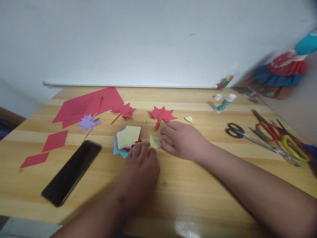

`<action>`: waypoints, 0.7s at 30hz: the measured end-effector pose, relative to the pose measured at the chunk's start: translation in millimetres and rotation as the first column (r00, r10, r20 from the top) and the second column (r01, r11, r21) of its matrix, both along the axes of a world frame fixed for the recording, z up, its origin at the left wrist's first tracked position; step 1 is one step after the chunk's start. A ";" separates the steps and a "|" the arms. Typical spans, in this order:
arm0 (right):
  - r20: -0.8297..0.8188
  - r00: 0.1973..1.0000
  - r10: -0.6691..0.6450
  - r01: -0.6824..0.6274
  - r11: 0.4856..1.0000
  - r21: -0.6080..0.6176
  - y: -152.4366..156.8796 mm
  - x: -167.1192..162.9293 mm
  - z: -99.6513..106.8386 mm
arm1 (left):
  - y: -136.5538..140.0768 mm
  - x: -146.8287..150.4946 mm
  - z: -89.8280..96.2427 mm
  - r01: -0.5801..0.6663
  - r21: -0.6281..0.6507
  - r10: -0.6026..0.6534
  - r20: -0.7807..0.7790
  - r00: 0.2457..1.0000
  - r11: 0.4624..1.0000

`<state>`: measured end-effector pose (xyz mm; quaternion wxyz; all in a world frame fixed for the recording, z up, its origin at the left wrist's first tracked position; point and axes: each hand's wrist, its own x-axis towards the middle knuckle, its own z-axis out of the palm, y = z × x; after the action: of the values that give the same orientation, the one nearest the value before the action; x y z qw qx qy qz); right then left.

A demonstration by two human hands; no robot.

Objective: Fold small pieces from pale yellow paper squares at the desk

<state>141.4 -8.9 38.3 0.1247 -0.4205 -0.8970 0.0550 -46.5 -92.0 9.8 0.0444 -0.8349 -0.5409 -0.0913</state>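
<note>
Creased yellow paper, between left hand and right hand, each grip's closure unclear

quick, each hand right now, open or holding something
Left hand: curled beside the small pale-yellow paper piece; grip cannot be told.
Right hand: bent at that piece's right edge; grip cannot be told.

No text, brand or number legible. Glue stick: green band on barrel, any print too blurred to read. Behind the glue stick, small green-and-orange item: surface likewise unreadable. Above and left of the glue stick, dark stroke on white board: no recognizable character.
</note>
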 end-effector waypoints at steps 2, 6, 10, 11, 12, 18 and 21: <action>-0.105 0.994 -0.044 0.033 0.994 -0.101 4.8 2.1 -7.3 | 1.1 0.0 0.5 0.038 -0.007 -0.039 -0.006 0.999 0.999; -0.139 0.990 -0.009 -0.023 0.975 -0.223 13.0 2.5 -22.3 | 6.2 -9.4 1.3 0.024 0.042 -0.026 0.066 0.997 0.999; -0.180 0.982 0.064 -0.095 0.980 -0.172 15.4 0.4 -31.2 | 15.5 -23.0 2.0 -0.072 0.012 0.071 0.047 0.996 0.997; -0.193 0.979 0.071 -0.104 0.980 -0.169 15.4 0.1 -32.5 | 18.1 -25.0 1.9 -0.081 0.016 0.080 0.049 0.996 0.997; -0.206 0.976 0.075 -0.111 0.979 -0.170 15.4 -0.1 -33.5 | 20.5 -26.3 1.6 -0.073 0.016 0.072 0.050 0.996 0.997; -0.283 0.957 0.055 -0.120 0.969 -0.216 14.8 -0.5 -37.4 | 29.0 -24.4 -2.4 0.011 0.031 -0.014 0.092 0.996 0.999; -0.293 0.954 0.059 -0.126 0.968 -0.215 13.7 -1.6 -37.4 | 29.2 -22.5 -4.3 0.034 0.072 -0.044 0.139 0.989 0.997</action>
<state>139.8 4.8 0.9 0.1996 -0.3770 -0.8761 0.2246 -69.0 -62.8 5.6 0.0333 -0.8349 -0.5227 -0.1692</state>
